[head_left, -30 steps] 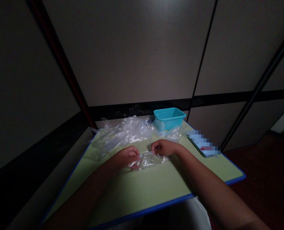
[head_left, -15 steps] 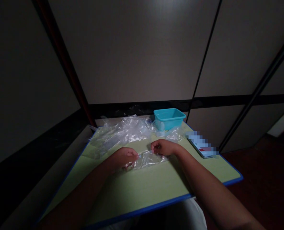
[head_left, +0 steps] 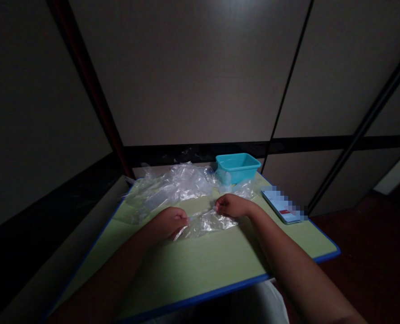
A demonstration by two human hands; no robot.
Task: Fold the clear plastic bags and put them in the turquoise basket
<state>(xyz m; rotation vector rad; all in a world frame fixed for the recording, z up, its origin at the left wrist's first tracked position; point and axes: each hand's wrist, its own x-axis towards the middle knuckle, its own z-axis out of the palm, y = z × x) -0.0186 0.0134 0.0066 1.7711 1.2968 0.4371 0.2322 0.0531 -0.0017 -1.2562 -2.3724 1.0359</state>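
Left hand [head_left: 173, 220]: pinches the clear bag's [head_left: 204, 224] left end.
Right hand [head_left: 232, 206]: pinches its far edge.
Bag: between the hands over the desk [head_left: 216, 261], long axis left-right, neither hand nearer.

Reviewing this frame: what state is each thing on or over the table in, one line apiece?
Left hand: fingers pinching the film.
Right hand: fingers pinching the film.
Clear, crinkly plastic film: wrinkled, spread between both hands.
Heap of clear plastic film: crumpled, loose.
Turquoise rectangular plastic tub: upright, open-topped.
Flat rectangular phone: face up, screen lit.
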